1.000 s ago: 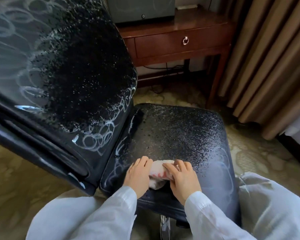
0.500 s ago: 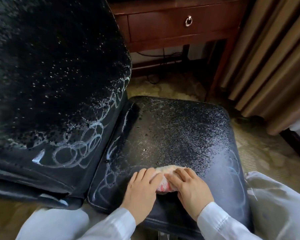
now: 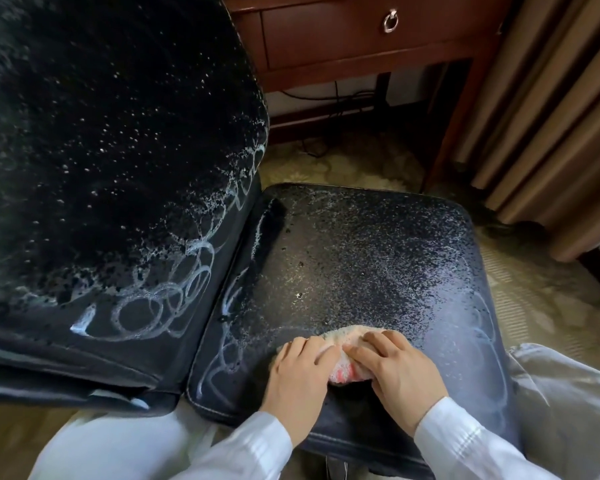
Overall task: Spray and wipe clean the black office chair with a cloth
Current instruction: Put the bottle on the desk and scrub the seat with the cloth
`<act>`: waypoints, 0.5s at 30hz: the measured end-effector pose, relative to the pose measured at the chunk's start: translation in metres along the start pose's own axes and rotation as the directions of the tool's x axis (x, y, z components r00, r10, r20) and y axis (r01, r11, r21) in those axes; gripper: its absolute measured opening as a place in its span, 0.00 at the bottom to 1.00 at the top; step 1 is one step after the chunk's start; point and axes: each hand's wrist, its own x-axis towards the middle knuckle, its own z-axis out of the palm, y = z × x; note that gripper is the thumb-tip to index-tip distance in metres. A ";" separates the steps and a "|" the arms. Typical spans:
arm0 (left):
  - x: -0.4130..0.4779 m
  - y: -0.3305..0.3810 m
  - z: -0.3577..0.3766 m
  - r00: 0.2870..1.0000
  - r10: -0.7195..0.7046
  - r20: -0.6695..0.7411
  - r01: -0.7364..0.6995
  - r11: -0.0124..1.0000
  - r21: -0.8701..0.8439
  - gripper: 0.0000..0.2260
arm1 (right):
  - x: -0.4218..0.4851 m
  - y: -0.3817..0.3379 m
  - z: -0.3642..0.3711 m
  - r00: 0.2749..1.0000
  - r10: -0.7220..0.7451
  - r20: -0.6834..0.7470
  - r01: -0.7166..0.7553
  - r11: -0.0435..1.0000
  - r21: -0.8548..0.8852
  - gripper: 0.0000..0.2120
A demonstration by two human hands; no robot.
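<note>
Near the seat's (image 3: 361, 258) closest edge, I see both hands on the cloth (image 3: 347, 336). My left hand (image 3: 298, 379) lies flat on the cloth's left side, fingers stretched out and pointing right. My right hand (image 3: 399, 372) lies on the cloth's right side, fingers stretched out and pointing left. The fingertips of the two hands almost meet on top of it. Neither hand wraps round the cloth; both press it down on the seat. The cloth is pale with a pink bit, and it looks wet with foam. Only a small part of it shows between and past the fingers.

The seat is black and speckled all over with white foam. White loops of foam run along its left and right edges. The chair back (image 3: 101, 150) is on the left, tipped toward me, with foam spots and more white loops near its bottom edge.

Past the far edge of the seat stands a brown desk (image 3: 326, 32) with a ring pull (image 3: 390, 20) on its drawer. Tan curtains (image 3: 551, 116) hang on the right. White sleeves (image 3: 250, 445) cover both arms.
</note>
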 end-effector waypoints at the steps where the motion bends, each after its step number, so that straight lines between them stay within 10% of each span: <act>1: 0.000 0.002 0.001 1.000 -0.007 -0.003 0.007 1.000 0.000 0.25 | 0.000 0.001 0.000 1.000 0.001 -0.003 -0.001 1.000 0.004 0.29; 15: 0.012 0.037 0.002 0.991 -0.129 0.046 0.128 0.991 0.030 0.23 | 0.000 0.026 -0.010 0.999 0.028 0.016 -0.029 0.997 0.066 0.30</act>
